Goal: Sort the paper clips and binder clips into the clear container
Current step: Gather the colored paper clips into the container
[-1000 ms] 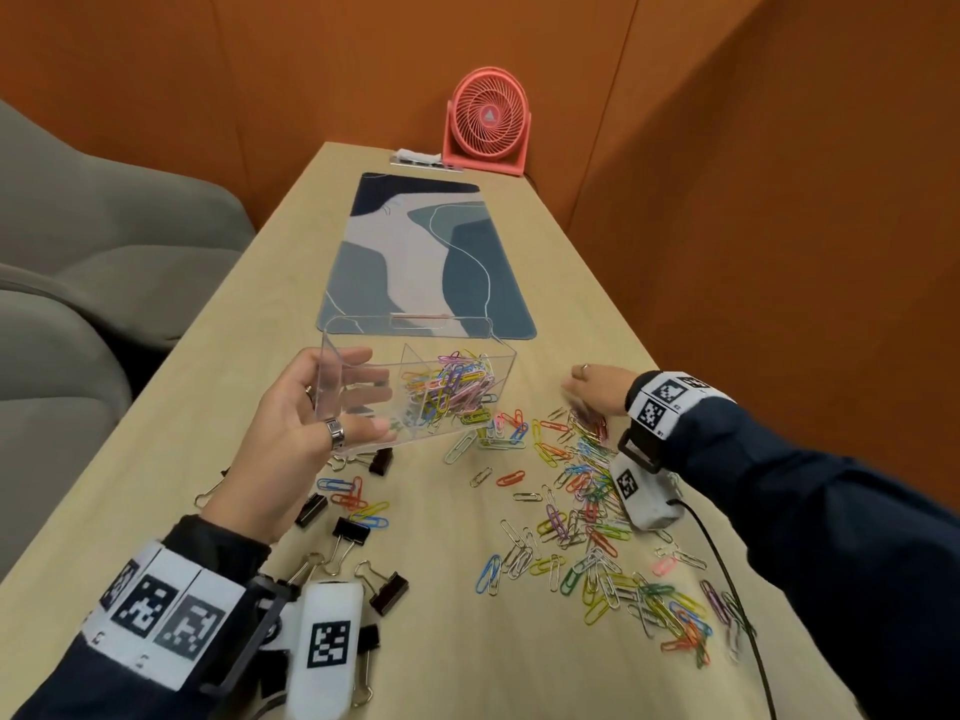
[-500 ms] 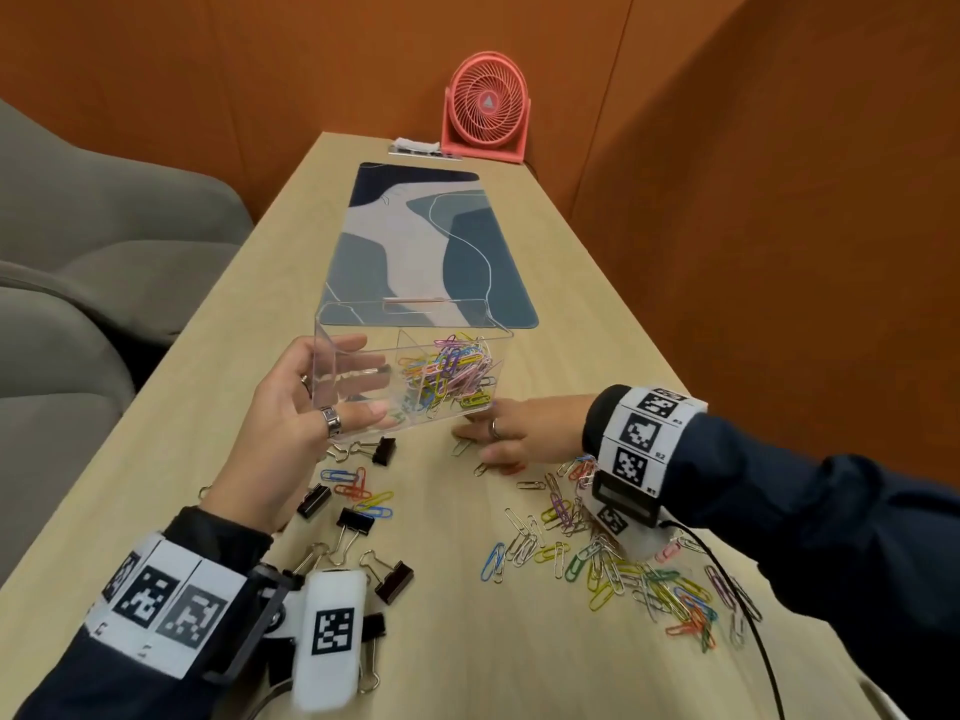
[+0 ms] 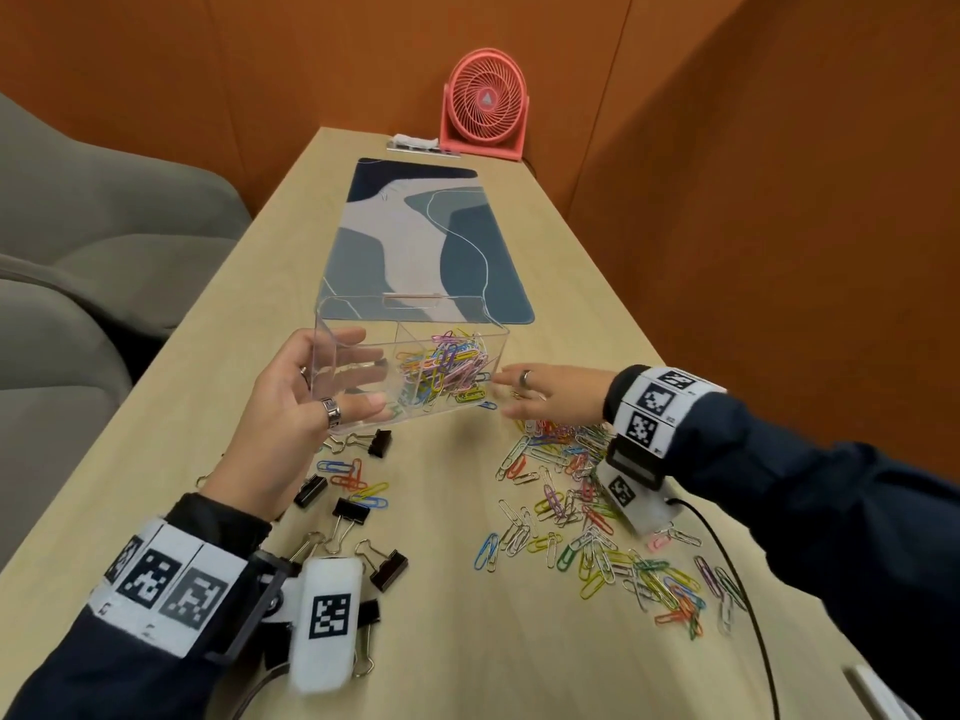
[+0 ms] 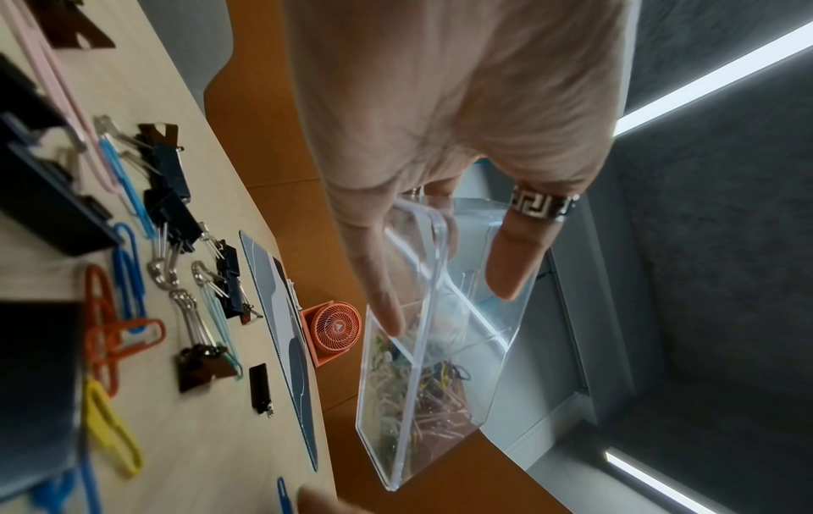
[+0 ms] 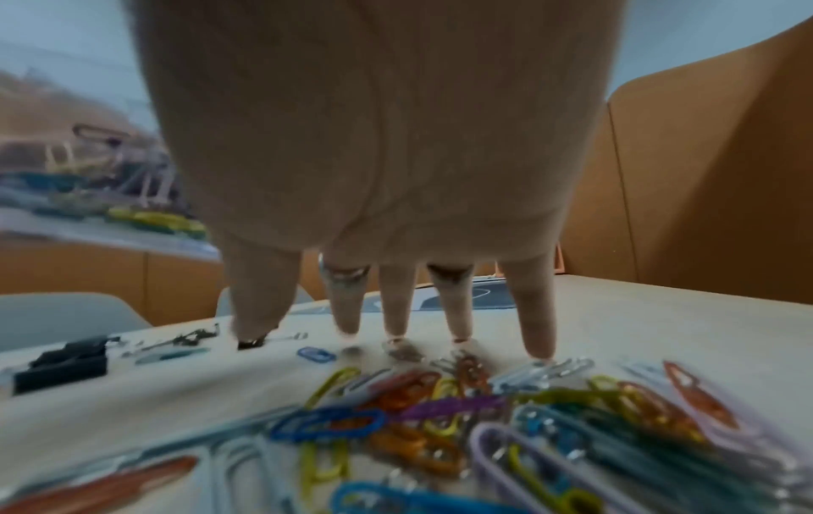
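My left hand [image 3: 337, 379] grips the left end wall of the clear container [image 3: 441, 317], thumb in front and fingers behind, holding it tilted just above the table. The left wrist view shows that hand [image 4: 440, 264] on the container [image 4: 444, 410]. Its right compartment holds coloured paper clips [image 3: 444, 368]; the left one looks bare. My right hand [image 3: 511, 394] lies with straight, spread fingers at the container's right end. Its fingertips [image 5: 396, 334] touch the table beside loose paper clips [image 5: 440, 403]. More loose paper clips [image 3: 597, 517] cover the table's right. Black binder clips [image 3: 350, 511] lie at the near left.
A blue and white desk mat [image 3: 426, 241] lies beyond the container, with a pink fan [image 3: 485, 103] at the far end. Grey chairs [image 3: 78, 262] stand to the left. An orange wall runs along the right. A black cable [image 3: 737, 574] crosses the clips.
My right hand has swept left from the far side of the clip pile to the container's right end. The left hand keeps its hold on the container.
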